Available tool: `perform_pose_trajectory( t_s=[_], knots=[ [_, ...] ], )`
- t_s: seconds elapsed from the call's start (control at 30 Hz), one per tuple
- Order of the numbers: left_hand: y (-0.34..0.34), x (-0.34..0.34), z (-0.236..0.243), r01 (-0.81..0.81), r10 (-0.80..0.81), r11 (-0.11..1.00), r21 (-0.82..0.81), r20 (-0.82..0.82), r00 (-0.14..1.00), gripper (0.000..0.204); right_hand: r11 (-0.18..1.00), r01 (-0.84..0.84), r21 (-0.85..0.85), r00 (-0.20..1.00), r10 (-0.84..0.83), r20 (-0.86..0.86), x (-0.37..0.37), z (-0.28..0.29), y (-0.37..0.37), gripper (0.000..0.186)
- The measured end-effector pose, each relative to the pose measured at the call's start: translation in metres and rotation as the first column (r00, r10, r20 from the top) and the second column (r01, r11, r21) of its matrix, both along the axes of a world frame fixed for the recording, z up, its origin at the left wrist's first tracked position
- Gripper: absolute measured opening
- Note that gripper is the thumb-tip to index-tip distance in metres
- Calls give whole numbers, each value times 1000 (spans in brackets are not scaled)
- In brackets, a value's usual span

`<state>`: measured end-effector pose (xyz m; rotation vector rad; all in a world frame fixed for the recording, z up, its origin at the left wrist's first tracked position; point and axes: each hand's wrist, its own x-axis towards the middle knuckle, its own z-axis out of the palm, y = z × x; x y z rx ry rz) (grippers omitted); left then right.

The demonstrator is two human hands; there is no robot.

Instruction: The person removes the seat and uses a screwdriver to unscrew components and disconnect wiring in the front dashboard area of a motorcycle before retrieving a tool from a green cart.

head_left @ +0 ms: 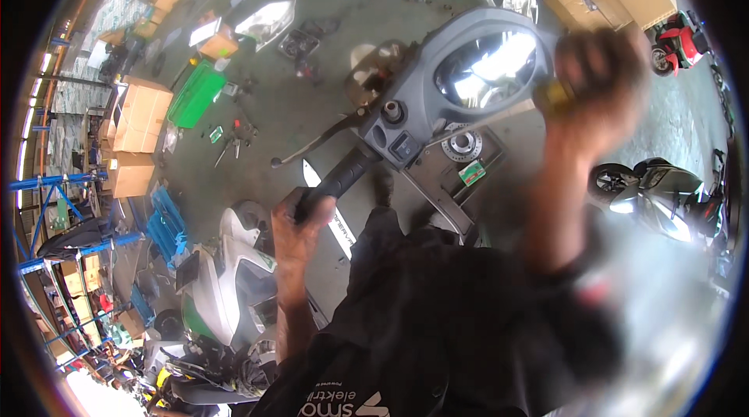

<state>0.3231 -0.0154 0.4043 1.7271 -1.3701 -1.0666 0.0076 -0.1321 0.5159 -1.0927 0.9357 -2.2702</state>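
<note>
My left hand (304, 226) is closed round the black handlebar grip (347, 175) of a grey scooter handlebar unit (427, 128), which has a glossy oval panel (484, 70), a switch block and a black lever (312, 144). My right hand (593, 93) is raised at the right end of the unit, fingers closed on a blurred yellow object (555, 95); what it is I cannot make out. Under the unit a metal brake disc (460, 144) and a small green-and-white box (472, 173) lie on a grey metal stand (441, 202).
A green bin (195, 93) and cardboard boxes (136, 113) stand at left, beside blue shelving (55, 183). White scooter bodywork (226, 284) is at lower left, a dark scooter (655, 195) and red scooter (686, 46) at right. Loose panels and parts lie across the floor (265, 89).
</note>
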Motion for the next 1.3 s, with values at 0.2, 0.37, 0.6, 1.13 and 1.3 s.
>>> perform_pose_trajectory(
  t_s=[0.2, 0.37, 0.6, 1.13, 1.3],
  knots=[
    [0, 4, 5, 6, -14, 995, 96, 87, 996, 41, 879, -437, -193, 874, 465, 139, 9, 1, 70, 23],
    [2, 5, 5, 12, -34, 979, 202, 106, 994, 46, 932, -129, 338, 982, 167, -86, 40, 13, 0, 21],
    [10, -1, -1, 45, -47, 999, 23, 116, 992, 39, 966, -147, 212, 985, 124, 117, 10, -9, -38, 25],
    [-5, 3, 6, 118, -119, 993, 19, 225, 967, 41, 693, -535, 484, 765, 640, -71, 50, -19, -93, 31],
    [3, 3, 0, 96, -96, 995, 5, 82, 992, 40, 763, -376, 525, 714, 600, -360, -22, 7, -38, 28]
  ],
)
